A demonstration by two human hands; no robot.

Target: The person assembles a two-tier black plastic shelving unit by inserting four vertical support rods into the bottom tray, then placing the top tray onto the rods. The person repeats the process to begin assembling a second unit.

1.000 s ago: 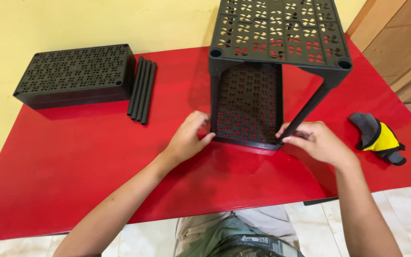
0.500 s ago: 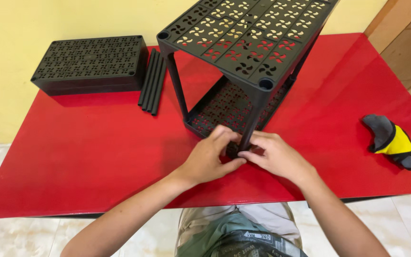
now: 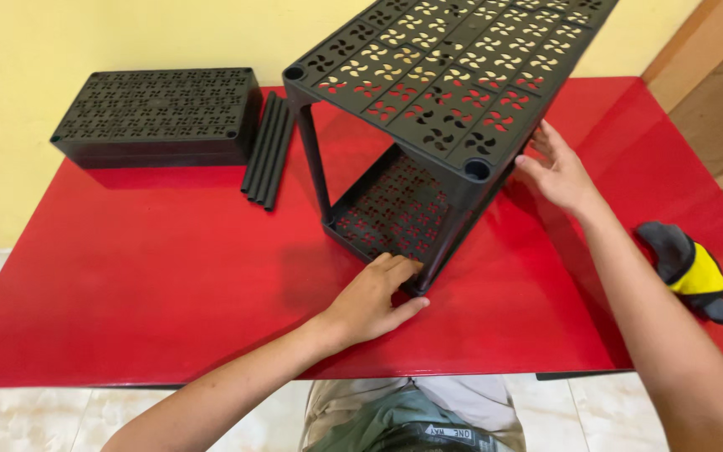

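Hiding left hand [image 3: 374, 301] fingertips, rack [image 3: 428, 109] top cropped, right hand [image 3: 558, 172] behind

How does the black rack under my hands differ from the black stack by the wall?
The rack is put together, two perforated shelves joined by posts; the stack is loose shelves lying flat and nested. The left hand and right hand touch the rack; the stack lies untouched beside spare posts. Both share black plastic with pinwheel-shaped cutouts.

black perforated rack [image 3: 428, 109], tilted
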